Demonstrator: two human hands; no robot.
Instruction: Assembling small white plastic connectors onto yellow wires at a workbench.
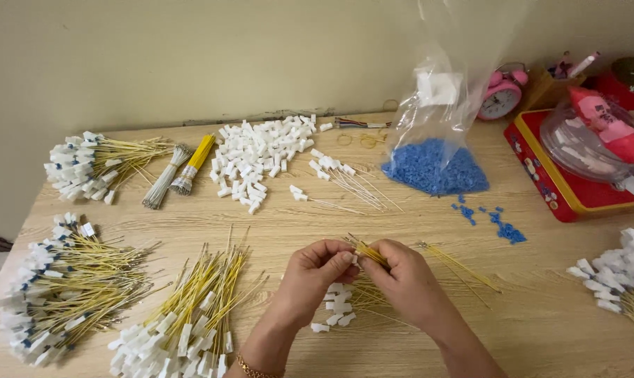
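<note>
You are pinching a small white connector (354,258) between the fingertips of your left hand (315,274) and your right hand (403,278), which is also gripping a few yellow wires (370,250), above loose white connectors (335,302) lying on the wooden surface (541,308). Bundles of finished yellow wires with white ends (191,315) are lying to your left. Farther back, a heap of white connectors (257,157) and a clear bag of blue pieces (434,166) are sitting near a pink alarm clock (502,94).

yellow wires (369,252) | white connectors (261,155) | blue beads (432,168) | pink clock (502,94)
</note>
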